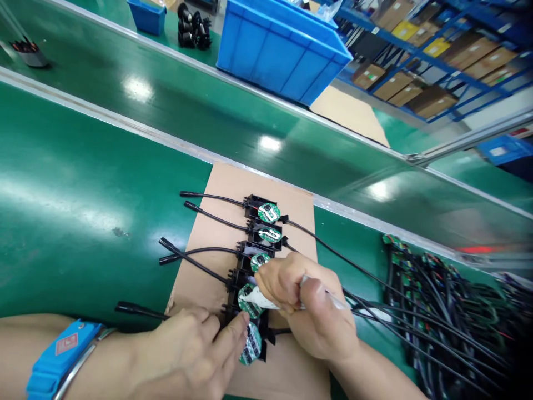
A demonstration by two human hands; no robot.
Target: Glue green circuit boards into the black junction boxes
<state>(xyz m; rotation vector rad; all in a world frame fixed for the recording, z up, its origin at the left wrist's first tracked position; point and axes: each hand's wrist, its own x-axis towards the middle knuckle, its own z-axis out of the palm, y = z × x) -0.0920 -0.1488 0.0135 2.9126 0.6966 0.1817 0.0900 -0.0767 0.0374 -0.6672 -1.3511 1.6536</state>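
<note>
Several black housings with round green circuit boards [268, 213] and black cables lie in a row on a brown cardboard sheet [208, 233]. My right hand [306, 311] is closed around a white tube [266, 301], its tip at the fourth board [246, 294], where white paste shows. My left hand [195, 353], fingers curled, presses on the nearest housing and board [251, 344]. A blue wrist strap [62, 355] and a metal bangle sit on my left wrist.
A heap of wired boards and black cables [441, 300] lies at the right on the green bench [83, 189]. Beyond a metal rail runs a green conveyor [200, 105] with a large blue crate [278, 47], a small blue bin [146, 15] and black parts [192, 26]. Shelves of cardboard boxes [433, 66] stand behind.
</note>
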